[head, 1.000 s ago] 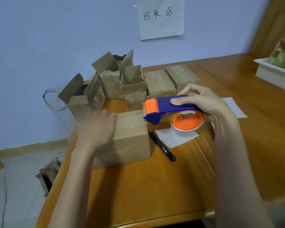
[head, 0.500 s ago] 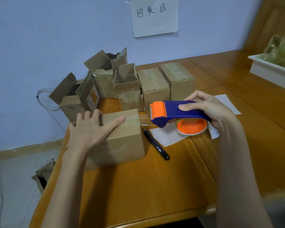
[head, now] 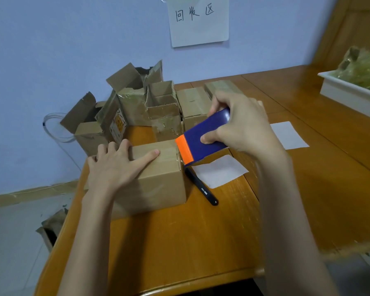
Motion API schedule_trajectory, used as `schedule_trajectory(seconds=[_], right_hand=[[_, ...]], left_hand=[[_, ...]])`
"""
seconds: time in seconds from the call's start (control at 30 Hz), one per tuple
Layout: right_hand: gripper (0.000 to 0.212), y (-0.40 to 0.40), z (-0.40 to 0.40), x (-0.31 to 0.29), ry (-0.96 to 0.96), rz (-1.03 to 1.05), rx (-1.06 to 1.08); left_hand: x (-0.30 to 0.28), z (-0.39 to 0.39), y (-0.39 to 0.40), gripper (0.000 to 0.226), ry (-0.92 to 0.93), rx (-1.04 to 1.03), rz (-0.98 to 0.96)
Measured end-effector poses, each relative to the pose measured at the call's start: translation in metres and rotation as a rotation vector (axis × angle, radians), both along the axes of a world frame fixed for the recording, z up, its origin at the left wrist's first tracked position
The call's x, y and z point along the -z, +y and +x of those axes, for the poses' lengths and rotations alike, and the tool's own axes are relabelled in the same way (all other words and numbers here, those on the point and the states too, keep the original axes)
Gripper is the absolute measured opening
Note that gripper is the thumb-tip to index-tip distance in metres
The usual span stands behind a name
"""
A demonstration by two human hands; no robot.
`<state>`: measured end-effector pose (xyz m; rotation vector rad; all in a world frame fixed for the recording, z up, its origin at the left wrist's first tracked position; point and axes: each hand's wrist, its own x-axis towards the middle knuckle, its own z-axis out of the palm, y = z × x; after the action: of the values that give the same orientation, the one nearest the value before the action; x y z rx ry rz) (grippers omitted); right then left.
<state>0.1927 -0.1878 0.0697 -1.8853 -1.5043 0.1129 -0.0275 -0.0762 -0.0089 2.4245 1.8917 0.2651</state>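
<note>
While the box (head: 158, 184) is being pinned to the table (head: 179, 242) by the left hand (head: 118, 167), fingers flat and spread over its top, the dispenser (head: 203, 135) is being gripped by the right hand (head: 244, 127), fingers and thumb curled round the blue body. The orange end is being held tilted down against the box's top right edge. The seam is being read as running left to right, so a pull down the right side is being judged likely, with the right hand nearer. A pen (head: 202, 188) is being left just beside the box.
</note>
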Motion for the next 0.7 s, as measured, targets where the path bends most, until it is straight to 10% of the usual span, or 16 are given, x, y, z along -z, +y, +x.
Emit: schedule_trajectory(seconds=[0.57, 0.7], right_hand=[[0.045, -0.001, 0.013, 0.077, 0.003, 0.304, 0.309], [0.044, 0.018, 0.01, 0.088, -0.05, 0.335, 0.342]], left_hand=[[-0.002, 0.0, -0.004, 0.109, -0.012, -0.001, -0.013], [-0.001, -0.002, -0.007, 0.076, -0.351, 0.065, 0.093]])
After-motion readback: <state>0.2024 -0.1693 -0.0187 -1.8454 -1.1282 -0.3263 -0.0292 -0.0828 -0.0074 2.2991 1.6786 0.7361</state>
